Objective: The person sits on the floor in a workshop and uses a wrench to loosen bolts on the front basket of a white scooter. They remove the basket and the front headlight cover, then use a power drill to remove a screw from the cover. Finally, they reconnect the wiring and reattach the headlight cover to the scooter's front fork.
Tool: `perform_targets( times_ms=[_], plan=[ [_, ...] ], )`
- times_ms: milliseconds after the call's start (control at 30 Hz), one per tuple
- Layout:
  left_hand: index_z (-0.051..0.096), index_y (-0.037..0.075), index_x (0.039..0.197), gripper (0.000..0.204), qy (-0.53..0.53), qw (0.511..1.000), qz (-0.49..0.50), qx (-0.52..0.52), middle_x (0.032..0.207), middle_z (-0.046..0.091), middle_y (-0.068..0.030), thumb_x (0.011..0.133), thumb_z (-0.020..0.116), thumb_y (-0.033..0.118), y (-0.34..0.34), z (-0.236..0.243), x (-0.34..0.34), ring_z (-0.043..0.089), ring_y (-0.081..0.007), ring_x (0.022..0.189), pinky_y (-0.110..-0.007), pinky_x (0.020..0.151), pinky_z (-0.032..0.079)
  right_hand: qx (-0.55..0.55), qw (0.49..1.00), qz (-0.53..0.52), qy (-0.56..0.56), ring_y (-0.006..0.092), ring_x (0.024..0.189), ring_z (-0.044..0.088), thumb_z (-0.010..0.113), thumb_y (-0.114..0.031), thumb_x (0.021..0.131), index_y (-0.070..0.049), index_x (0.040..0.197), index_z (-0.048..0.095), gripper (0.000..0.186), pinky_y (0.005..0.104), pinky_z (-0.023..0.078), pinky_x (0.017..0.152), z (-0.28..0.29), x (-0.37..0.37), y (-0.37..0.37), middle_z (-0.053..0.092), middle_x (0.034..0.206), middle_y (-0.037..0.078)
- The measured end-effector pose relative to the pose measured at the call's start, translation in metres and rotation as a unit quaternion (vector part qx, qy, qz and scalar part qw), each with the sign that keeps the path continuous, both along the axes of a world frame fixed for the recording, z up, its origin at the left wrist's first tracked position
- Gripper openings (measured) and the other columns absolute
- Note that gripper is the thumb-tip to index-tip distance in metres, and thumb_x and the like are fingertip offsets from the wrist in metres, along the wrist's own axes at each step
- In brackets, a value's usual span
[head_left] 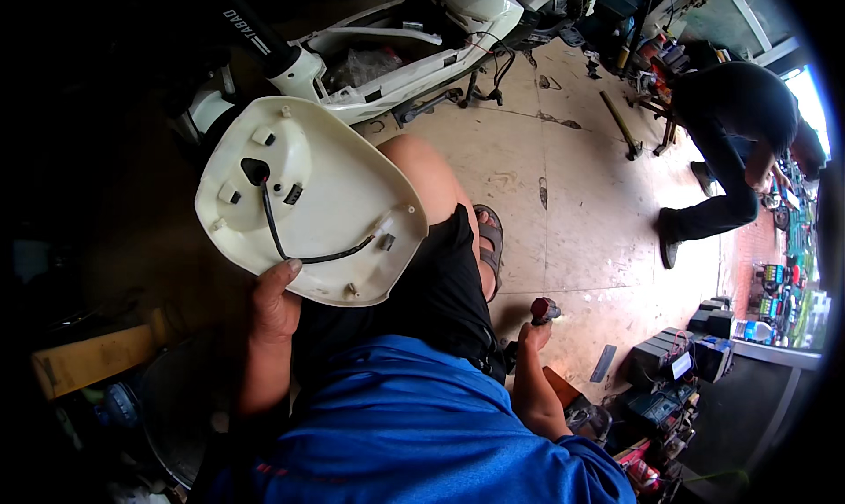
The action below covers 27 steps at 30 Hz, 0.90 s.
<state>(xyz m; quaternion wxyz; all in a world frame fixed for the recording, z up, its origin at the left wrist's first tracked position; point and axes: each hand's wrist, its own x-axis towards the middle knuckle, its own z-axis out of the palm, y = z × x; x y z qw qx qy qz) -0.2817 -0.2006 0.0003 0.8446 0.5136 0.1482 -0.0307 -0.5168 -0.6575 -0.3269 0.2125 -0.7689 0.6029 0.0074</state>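
My left hand grips the lower edge of a white plastic scooter cover, its thumb on the inner side. The cover lies tilted above my lap, its hollow inside facing up, with small screw posts around it. A black cable comes out of a hole in the cover and curves across to a pale connector near the right edge. Down at my right side, my right hand is closed around a cordless drill, whose dark red head shows above the fist. The drill's lower part is mostly hidden.
Ahead stands a white scooter with an open body and loose wires. At the right, a person bends forward on a low seat. A hammer lies on the tiled floor. Several batteries are grouped at the lower right.
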Motion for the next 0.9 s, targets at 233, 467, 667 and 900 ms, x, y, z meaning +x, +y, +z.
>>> perform_targets(
  times_ms=[233, 467, 667, 900],
  plan=[
    [0.044, 0.000, 0.148, 0.072, -0.028, 0.999, 0.015, -0.004, 0.144, 0.055, -0.0126, 0.079, 0.062, 0.009, 0.000, 0.022, 0.002, 0.050, -0.0290, 0.135, -0.045, 0.118, 0.036, 0.039, 0.992, -0.065, 0.099, 0.0422, 0.110, 0.068, 0.079, -0.024, 0.075, 0.005, 0.115, 0.061, 0.052, 0.0512, 0.053, 0.095, -0.004, 0.030, 0.007, 0.069, 0.111, 0.028],
    [0.044, 0.000, 0.149, 0.072, -0.077, 0.995, 0.045, 0.036, 0.145, 0.054, -0.0120, 0.080, 0.063, 0.010, -0.002, 0.030, 0.003, 0.050, -0.0286, 0.136, -0.045, 0.118, 0.036, 0.042, 0.901, 0.199, -0.383, 0.0251, 0.087, 0.072, 0.077, -0.018, 0.088, 0.002, 0.124, 0.066, 0.043, 0.0355, 0.055, 0.079, 0.216, 0.175, 0.053, 0.073, 0.101, 0.019],
    [0.042, 0.000, 0.149, 0.072, -0.088, 0.996, 0.021, -0.005, 0.146, 0.053, -0.0122, 0.081, 0.063, 0.012, -0.027, 0.042, 0.006, 0.048, -0.0292, 0.137, -0.046, 0.119, 0.034, -0.027, 0.701, 0.570, -0.428, 0.0176, 0.063, 0.066, 0.080, -0.004, 0.080, -0.005, 0.108, 0.074, 0.028, 0.0277, 0.052, 0.060, 0.404, 0.232, 0.162, 0.069, 0.077, 0.005],
    [0.043, 0.002, 0.148, 0.073, -0.114, 0.992, 0.053, 0.012, 0.138, 0.057, -0.0103, 0.083, 0.074, 0.007, -0.022, 0.042, 0.004, 0.055, -0.0232, 0.127, -0.040, 0.109, 0.043, 0.012, 0.736, 0.538, -0.411, 0.0288, 0.069, 0.069, 0.076, -0.012, 0.084, -0.005, 0.103, 0.071, 0.021, 0.0363, 0.055, 0.063, 0.405, 0.248, 0.196, 0.071, 0.081, 0.012]
  ],
)
